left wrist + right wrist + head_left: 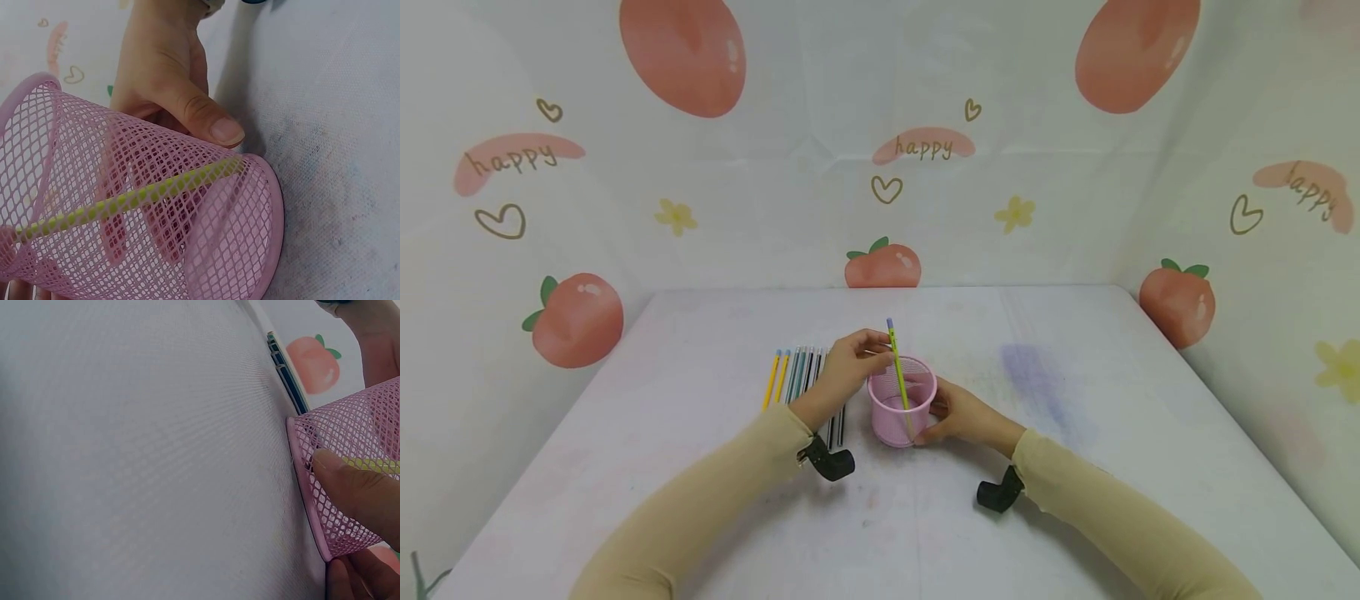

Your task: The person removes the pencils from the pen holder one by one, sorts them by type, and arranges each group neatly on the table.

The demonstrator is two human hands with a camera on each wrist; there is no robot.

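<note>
A pink mesh cup [887, 421] stands upright mid-table. A yellow pencil [897, 375] with a purple eraser end leans inside it, tip down. My left hand [880, 343] pinches the pencil near its top, above the cup's left rim. My right hand [928, 417] grips the cup's right wall. In the left wrist view the pencil [137, 197] shows through the mesh of the cup [250, 250], with the right hand's thumb [219, 125] pressed on the outside. The right wrist view shows that thumb [356, 494] on the cup [319, 506].
A row of several pencils [793, 375] lies flat on the white table [1075, 500] just left of the cup, partly under my left wrist. The pencils [287, 375] also show in the right wrist view. Printed fabric walls close in the back and sides.
</note>
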